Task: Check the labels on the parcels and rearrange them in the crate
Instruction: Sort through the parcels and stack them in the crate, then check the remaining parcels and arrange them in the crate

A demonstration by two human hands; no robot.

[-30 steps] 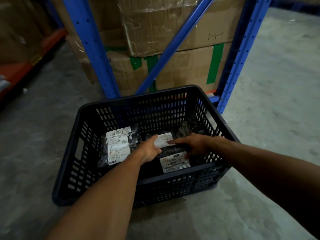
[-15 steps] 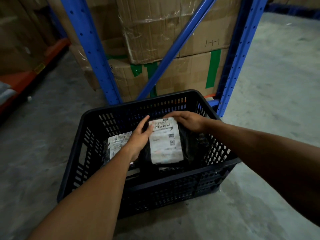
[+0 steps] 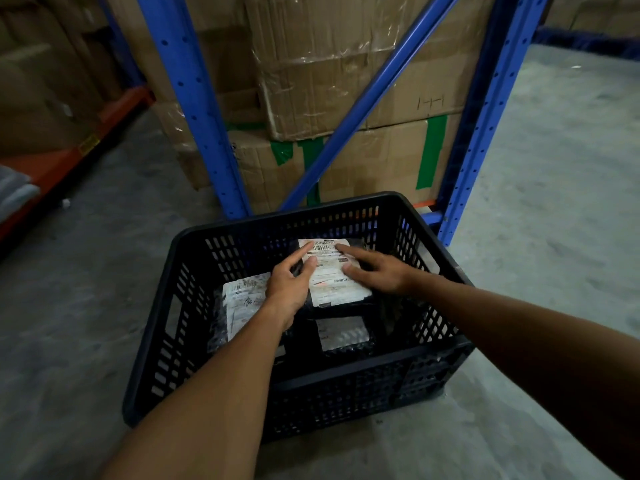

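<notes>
Resting open on one of three parcels (image 3: 334, 277) in one crate (image 3: 346, 386): both hands (image 3: 289, 289).

Partial code "0-BAL77" atop the white label (image 3: 330, 271) on the held parcel (image 3: 332, 303), other print illegible

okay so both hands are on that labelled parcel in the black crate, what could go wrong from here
1. The left hand and right hand lie partly over the top parcel, so fingers may hide label text during the check.
2. Laid flat, it could cover the lower parcel beneath, hiding that label.
3. The dim light may make the small print on the left parcel easy to misread.
</notes>
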